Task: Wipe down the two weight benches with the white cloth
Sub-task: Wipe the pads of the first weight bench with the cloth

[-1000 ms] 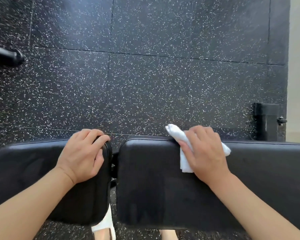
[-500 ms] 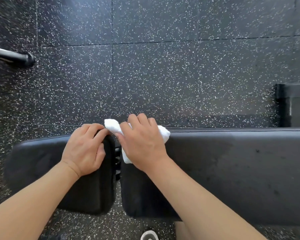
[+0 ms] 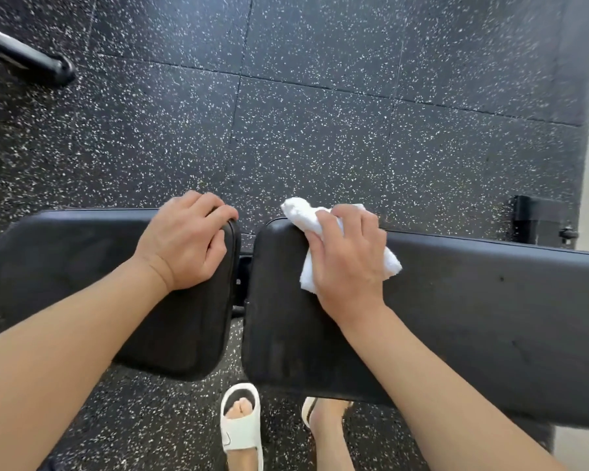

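Long bench pad [image 3: 473, 317]: heavy, firm padding, smooth black cover, likely slick; long axis left-right, near end at gap beside short pad [image 3: 170, 321]. Short pad: same build, rounded corners.
Right hand [image 3: 349, 263]: fingers together, curled over, pressing cloth [image 3: 390, 263] onto long pad's far edge near gap.
Left hand [image 3: 184, 243]: fingers curled over short pad's far corner, bracing.
Cloth: soft, light, bunched; best held as wad under palm.

Speckled floor [image 3: 320, 137] beyond both bench pads [image 3: 490, 317] lies open, a narrow gap between pads apparently blocked by frame hardware [image 3: 240, 283].
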